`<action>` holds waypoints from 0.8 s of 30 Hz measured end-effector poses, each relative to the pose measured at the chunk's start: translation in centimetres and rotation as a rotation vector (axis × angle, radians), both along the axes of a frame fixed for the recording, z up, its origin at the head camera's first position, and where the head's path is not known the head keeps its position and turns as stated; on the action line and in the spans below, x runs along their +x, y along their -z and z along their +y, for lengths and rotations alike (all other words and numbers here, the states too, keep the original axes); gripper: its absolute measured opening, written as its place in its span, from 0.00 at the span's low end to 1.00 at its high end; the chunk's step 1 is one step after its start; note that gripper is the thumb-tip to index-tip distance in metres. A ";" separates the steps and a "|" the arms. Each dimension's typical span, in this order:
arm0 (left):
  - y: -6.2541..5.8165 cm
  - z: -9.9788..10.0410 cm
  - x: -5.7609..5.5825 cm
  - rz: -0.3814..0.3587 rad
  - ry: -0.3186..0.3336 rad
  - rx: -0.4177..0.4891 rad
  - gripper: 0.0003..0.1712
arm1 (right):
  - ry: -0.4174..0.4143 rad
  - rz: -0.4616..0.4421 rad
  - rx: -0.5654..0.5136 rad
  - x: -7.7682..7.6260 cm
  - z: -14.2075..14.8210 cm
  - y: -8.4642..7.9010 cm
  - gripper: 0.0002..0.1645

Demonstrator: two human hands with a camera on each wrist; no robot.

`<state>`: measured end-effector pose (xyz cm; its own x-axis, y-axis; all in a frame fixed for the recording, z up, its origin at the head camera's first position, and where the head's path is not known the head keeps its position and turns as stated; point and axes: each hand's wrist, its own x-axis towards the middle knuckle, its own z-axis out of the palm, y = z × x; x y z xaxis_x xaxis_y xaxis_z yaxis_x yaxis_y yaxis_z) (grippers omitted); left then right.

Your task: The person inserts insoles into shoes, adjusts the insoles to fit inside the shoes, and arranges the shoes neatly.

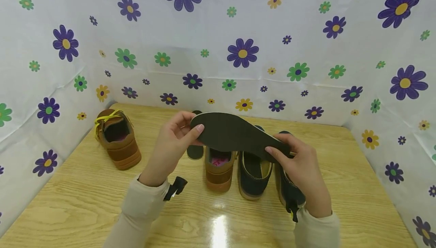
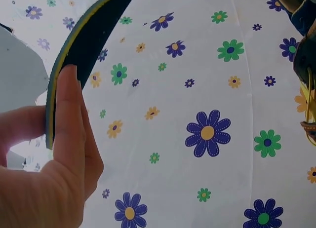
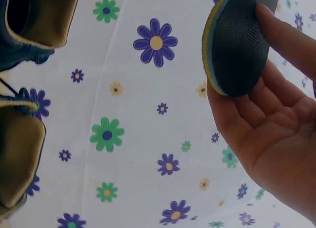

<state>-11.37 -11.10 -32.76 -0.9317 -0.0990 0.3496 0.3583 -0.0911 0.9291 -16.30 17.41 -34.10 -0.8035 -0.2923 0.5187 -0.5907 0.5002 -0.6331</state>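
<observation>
Insole (image 1: 228,132): dark, held up in the air above the worktop by both hands, its broad end to the left and its narrow end to the right; the wrist views show a yellow layer along its edge.
Left hand (image 1: 171,142): grip clamped on the broad end, thumb on the dark face, fingers behind.
Right hand (image 1: 301,161): grip clamped on the narrow end, thumb on the dark face, fingers behind.
Second insole (image 1: 195,152): lying on the worktop, just left of the middle brown shoe, partly hidden.
Brown shoes: one with yellow laces (image 1: 119,142) at the far left, well apart; another (image 1: 219,174) below the held insole, pink inside.
Dark shoes: one (image 1: 253,181) beside the middle brown shoe, another (image 1: 289,191) partly behind the right hand.
Worktop (image 1: 68,202): pale wood grain.
Cloth (image 1: 204,24): white, flowered, around the worktop.
</observation>
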 end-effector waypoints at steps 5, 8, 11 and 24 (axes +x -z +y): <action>0.1 0.9 0.1 0.017 -0.027 0.034 0.14 | 0.010 0.234 -0.005 0.0 -0.4 0.2 0.26; 0.0 1.4 0.2 0.023 -0.041 0.045 0.13 | -0.012 0.328 0.017 0.1 -0.8 0.1 0.34; 0.1 2.0 0.2 0.036 -0.045 0.039 0.12 | -0.054 0.405 0.062 0.2 -1.4 0.1 0.41; 0.8 3.3 0.2 0.163 0.036 -0.052 0.11 | -0.094 0.464 0.165 0.6 -3.0 0.6 0.53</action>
